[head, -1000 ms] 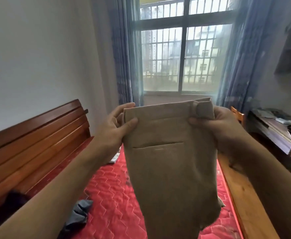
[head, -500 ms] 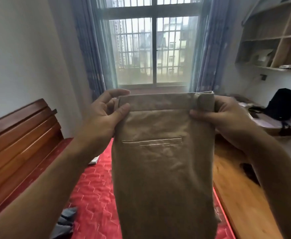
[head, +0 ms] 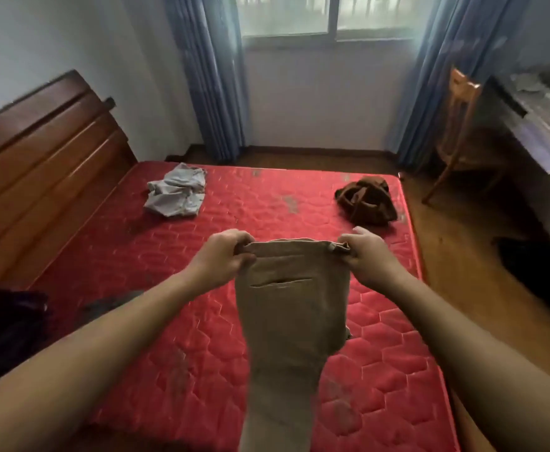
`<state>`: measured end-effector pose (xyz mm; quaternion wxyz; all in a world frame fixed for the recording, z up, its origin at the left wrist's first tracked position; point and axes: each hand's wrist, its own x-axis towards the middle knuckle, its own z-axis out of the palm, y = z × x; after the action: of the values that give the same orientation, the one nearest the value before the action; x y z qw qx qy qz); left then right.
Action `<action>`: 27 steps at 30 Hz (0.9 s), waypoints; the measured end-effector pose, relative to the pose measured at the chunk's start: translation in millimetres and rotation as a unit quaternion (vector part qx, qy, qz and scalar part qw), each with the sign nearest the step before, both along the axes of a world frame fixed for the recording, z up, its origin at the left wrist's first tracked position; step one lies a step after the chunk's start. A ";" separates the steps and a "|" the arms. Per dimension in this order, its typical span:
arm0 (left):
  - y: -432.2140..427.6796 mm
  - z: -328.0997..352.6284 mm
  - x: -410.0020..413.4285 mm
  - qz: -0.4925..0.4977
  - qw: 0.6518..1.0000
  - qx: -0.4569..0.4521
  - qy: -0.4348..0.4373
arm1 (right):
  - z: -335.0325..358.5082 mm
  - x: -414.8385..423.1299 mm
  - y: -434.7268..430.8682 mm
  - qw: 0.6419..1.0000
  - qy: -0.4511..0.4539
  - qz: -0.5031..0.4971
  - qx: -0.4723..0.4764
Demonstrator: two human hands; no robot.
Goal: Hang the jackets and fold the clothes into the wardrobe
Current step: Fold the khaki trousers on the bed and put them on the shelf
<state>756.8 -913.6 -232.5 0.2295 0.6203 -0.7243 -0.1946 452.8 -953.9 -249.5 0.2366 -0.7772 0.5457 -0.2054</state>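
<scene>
I hold a pair of beige trousers [head: 291,308] by the waistband over the red mattress [head: 156,256]. My left hand [head: 223,259] grips the waistband's left corner and my right hand [head: 366,256] grips its right corner. The legs hang down toward me, back pocket facing up. A crumpled light grey garment [head: 175,194] lies on the mattress at the far left. A brown garment [head: 366,199] lies bunched at the far right corner. Dark clothing [head: 6,324] sits at the left edge by the headboard.
A wooden headboard [head: 39,151] runs along the left. Blue curtains [head: 215,86] frame the window ahead. A wooden chair [head: 456,125] and a cluttered desk [head: 540,122] stand on the right, with wooden floor beside the bed and a dark object [head: 534,265] on it.
The view has tipped down from the window to the bed. Both hands have lowered the trousers from chest height toward the mattress, keeping the same grip on the waistband.
</scene>
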 end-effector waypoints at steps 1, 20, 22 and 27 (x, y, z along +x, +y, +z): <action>-5.1 -15.3 -2.2 0.008 1.000 0.016 -0.010 | -16.6 1.7 -6.3 1.000 0.010 -0.013 0.014; -249.1 -198.5 18.7 0.048 0.996 0.079 0.000 | -203.4 48.2 -208.7 0.970 -0.090 -0.141 0.176; -277.3 -208.5 16.1 0.056 0.993 0.086 0.058 | -215.9 50.8 -235.8 0.970 -0.078 -0.141 0.181; -235.2 -299.3 19.1 0.024 0.980 0.198 -0.002 | -306.1 47.2 -200.2 0.955 0.060 -0.121 0.264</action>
<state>775.9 -1148.8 -531.8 0.1051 0.6711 -0.6566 -0.3278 500.0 -1154.1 -555.5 0.3738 -0.6260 0.6836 -0.0343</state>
